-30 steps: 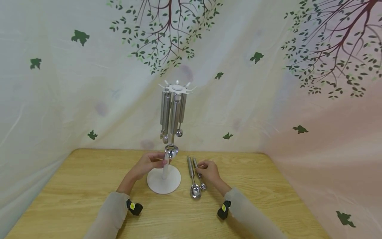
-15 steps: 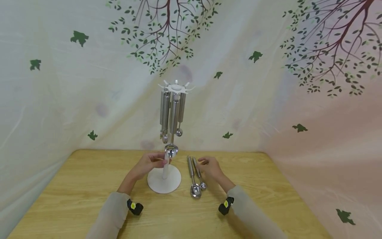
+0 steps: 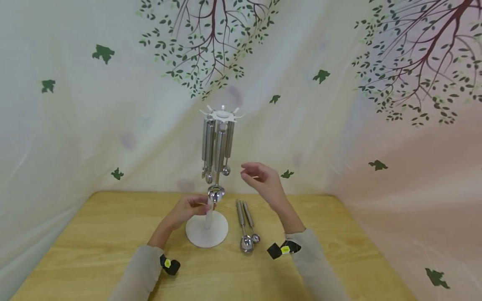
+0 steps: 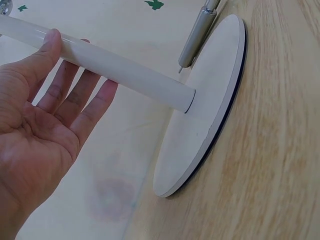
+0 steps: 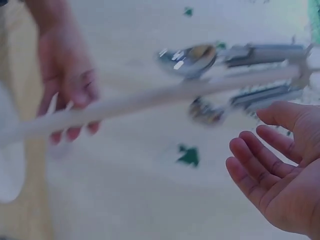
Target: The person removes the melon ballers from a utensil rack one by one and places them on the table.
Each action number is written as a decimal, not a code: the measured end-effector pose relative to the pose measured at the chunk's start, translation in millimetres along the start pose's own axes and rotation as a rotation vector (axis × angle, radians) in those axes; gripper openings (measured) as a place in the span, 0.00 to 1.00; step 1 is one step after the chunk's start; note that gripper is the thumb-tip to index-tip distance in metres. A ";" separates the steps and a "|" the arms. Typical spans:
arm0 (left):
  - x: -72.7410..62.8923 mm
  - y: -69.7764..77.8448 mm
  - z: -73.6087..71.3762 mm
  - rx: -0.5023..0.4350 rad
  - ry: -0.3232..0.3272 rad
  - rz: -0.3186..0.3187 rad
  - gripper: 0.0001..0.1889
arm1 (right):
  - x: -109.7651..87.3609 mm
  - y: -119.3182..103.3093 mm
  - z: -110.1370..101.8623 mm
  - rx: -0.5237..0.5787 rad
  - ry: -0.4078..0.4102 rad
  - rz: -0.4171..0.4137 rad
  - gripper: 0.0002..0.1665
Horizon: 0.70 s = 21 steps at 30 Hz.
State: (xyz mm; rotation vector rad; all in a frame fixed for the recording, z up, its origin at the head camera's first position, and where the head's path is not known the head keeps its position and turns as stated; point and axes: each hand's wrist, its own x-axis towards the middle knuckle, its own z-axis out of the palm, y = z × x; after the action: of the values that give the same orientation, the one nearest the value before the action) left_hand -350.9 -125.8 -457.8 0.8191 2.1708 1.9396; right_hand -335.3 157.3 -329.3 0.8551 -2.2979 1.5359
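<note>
Worktop [image 3: 113, 234]: wood, bearing scoops and stand. Large scoop [image 3: 242, 220]: lying with its handle pointing at the far edge. Small scoop [image 3: 249, 218]: lying just beside it, towards the right edge. Stand [image 3: 208, 220]: white, standing upright left of both scoops, near the far edge. Left hand [image 3: 185, 211]: pinching the stand's post above its base [image 4: 207, 117], thumb on one side, fingertips on the other; the left wrist view is showing the base's dark lower edge, which the head view is hiding. Right hand [image 3: 266, 184]: hovering, relaxed, fingers bent, holding nothing; the right wrist view is showing its palm, hidden in the head view. Tools [image 3: 220, 150]: hanging from the stand's top, left of the right hand, near but apart. Cloth [image 3: 301, 129]: hanging behind the far edge.
</note>
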 end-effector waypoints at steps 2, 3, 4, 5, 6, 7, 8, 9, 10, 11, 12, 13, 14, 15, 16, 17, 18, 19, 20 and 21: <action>-0.4 -0.1 1.1 0.007 0.000 -0.007 0.18 | 3.3 -17.4 2.0 0.042 0.016 -0.057 0.17; -0.5 -0.3 1.4 0.009 0.002 -0.012 0.18 | 5.2 -25.1 3.8 0.059 0.020 -0.082 0.18; -0.5 -0.3 1.8 0.011 0.002 -0.014 0.19 | 7.1 -32.2 5.9 0.075 0.019 -0.103 0.18; -0.5 -0.5 1.8 0.012 0.003 -0.014 0.19 | 8.9 -38.8 8.1 0.088 0.019 -0.122 0.19; -0.1 -0.5 1.8 0.012 0.004 -0.017 0.19 | 10.9 -44.4 10.5 0.101 0.019 -0.139 0.20; -0.4 -0.9 1.8 0.009 0.004 -0.017 0.19 | 12.8 -48.8 13.2 0.118 0.016 -0.157 0.21; -0.5 -1.1 1.8 0.006 0.004 -0.016 0.19 | 14.6 -52.2 15.9 0.130 0.014 -0.173 0.22; -0.7 -1.3 1.6 0.005 0.003 -0.014 0.19 | 16.3 -55.2 18.2 0.143 0.012 -0.188 0.23; -0.8 -1.5 1.4 0.003 0.004 -0.014 0.19 | 17.7 -58.0 20.3 0.156 0.012 -0.200 0.24; -0.9 -1.5 1.2 0.003 0.005 -0.015 0.19 | 18.9 -60.2 22.0 0.166 0.014 -0.211 0.25; -0.8 -1.3 1.2 0.004 0.007 -0.016 0.19 | 20.1 -61.9 23.6 0.179 0.016 -0.217 0.26; -0.8 -1.4 1.0 0.007 0.007 -0.014 0.19 | 21.1 -63.8 25.1 0.186 0.017 -0.223 0.27; -0.8 -1.4 0.8 0.009 0.007 -0.010 0.19 | 21.8 -65.4 26.4 0.194 0.017 -0.226 0.27; -0.8 -1.3 0.7 0.011 0.009 -0.010 0.19 | 22.4 -66.8 27.4 0.205 0.017 -0.225 0.28; -0.7 -1.5 0.6 0.013 0.009 -0.008 0.19 | 22.8 -68.2 28.4 0.215 0.014 -0.225 0.29; -0.6 -1.5 0.6 0.014 0.010 -0.008 0.19 | 23.3 -69.1 29.3 0.224 0.011 -0.222 0.29; -0.6 -1.4 0.5 0.015 0.010 -0.009 0.19 | 23.7 -69.9 30.1 0.233 0.007 -0.219 0.30; -0.7 -1.3 0.5 0.016 0.010 -0.009 0.19 | 24.0 -70.8 30.7 0.242 0.003 -0.218 0.31; -0.7 -1.3 0.5 0.014 0.011 -0.011 0.19 | 24.5 -71.2 31.3 0.253 -0.001 -0.217 0.31; -0.9 -1.3 0.4 0.016 0.010 -0.011 0.19 | 25.0 -71.7 31.7 0.262 -0.005 -0.216 0.31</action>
State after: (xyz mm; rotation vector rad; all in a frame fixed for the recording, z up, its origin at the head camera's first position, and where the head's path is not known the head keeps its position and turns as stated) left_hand -350.4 -125.9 -459.3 0.7996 2.1943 1.9279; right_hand -309.1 100.9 -275.5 1.1308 -1.9576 1.7578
